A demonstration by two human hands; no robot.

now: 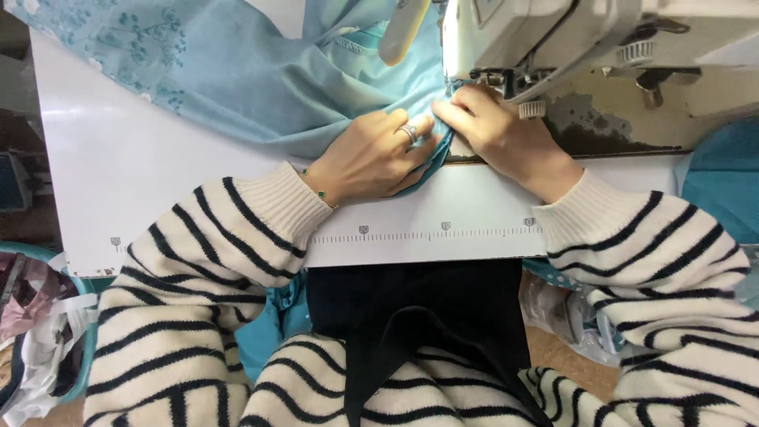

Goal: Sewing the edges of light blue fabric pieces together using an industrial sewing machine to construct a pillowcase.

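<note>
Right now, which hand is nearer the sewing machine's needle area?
Right. The right hand has its fingertips on the blue fabric right beneath the sewing machine head; the left hand rests farther left.

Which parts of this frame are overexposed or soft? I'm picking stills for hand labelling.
Head view: the white table is bright and nearly featureless; both hands, left hand and right hand, are evenly lit and fairly sharp on the blue fabric; the sewing machine looks slightly washed out; the striped sleeves bow near the bottom edge.
</note>
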